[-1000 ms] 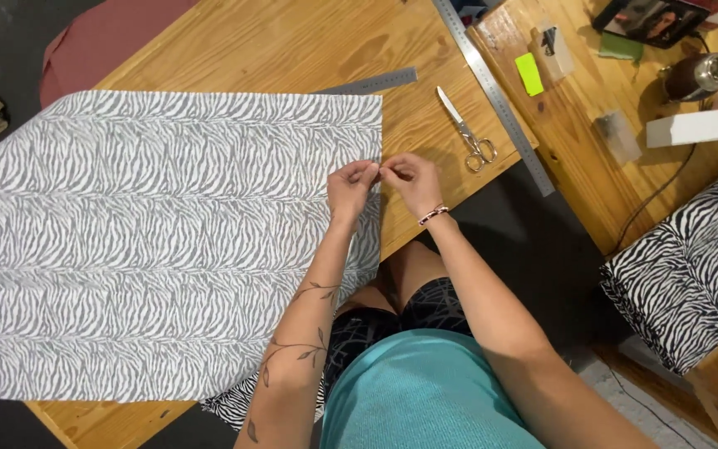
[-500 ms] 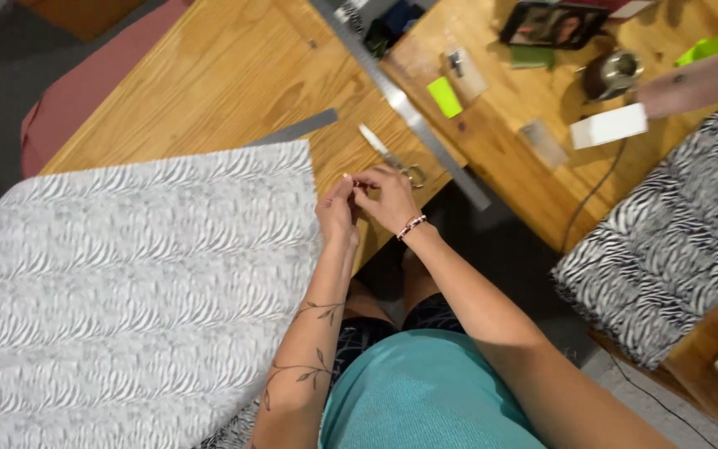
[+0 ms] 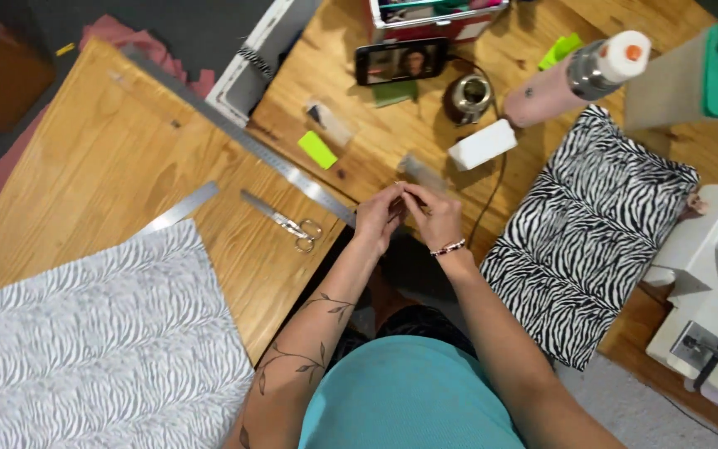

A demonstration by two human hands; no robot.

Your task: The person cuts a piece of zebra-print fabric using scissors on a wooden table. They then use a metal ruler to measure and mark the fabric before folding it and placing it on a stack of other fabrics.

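wooden counter [image 3: 126, 166], frame centre | zebra-print fabric [image 3: 93, 357] lower left, pale side up | both hands [image 3: 409, 214] pinched together, contents too small to tell

1. A phone [image 3: 401, 62] lies flat on the wooden worktop [image 3: 110, 158] near the far edge, a dark rectangle with its screen lit; what the screen shows is too small to tell.
2. A white rectangular box [image 3: 482, 144] rests on the worktop just right of a small metal pot [image 3: 468, 97].
3. A small clear packet [image 3: 328, 121] with a dark patch lies left of the phone, beside a bright green block [image 3: 317, 150].
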